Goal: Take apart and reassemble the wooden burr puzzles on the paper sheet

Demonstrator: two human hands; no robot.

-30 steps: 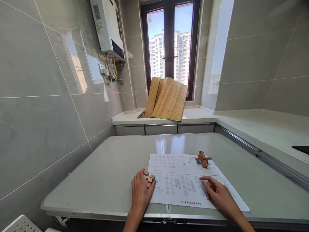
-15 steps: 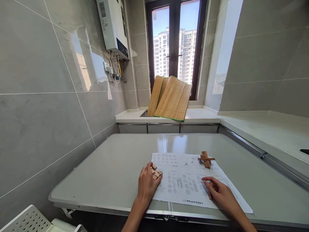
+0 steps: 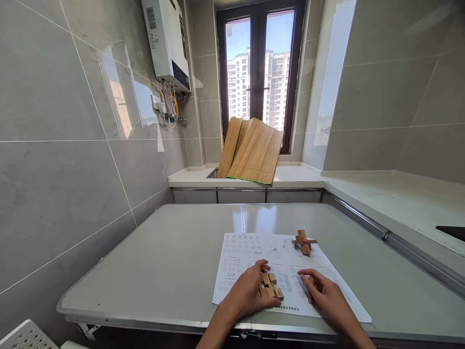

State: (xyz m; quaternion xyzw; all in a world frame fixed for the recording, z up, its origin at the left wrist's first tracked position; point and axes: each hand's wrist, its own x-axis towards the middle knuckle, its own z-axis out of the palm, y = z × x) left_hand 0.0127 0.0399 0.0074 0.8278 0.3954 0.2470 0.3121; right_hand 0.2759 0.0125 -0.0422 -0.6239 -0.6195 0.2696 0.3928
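Note:
My left hand grips a small wooden interlocking puzzle and holds it down on the printed instruction sheet, near the sheet's front middle. My right hand rests on the sheet just to the right of that puzzle, fingers loosely curled, with nothing in it. A second wooden puzzle, cross-shaped, sits alone on the sheet's far right part, well beyond both hands.
The sheet lies on a grey folding table against a tiled wall on the left. Behind it runs a white counter with bamboo mats leaning at the window. A water heater hangs on the wall.
My left hand has slid the wooden puzzle rightward from the sheet's left edge to its front middle, close to my right hand. My right hand has hardly moved.

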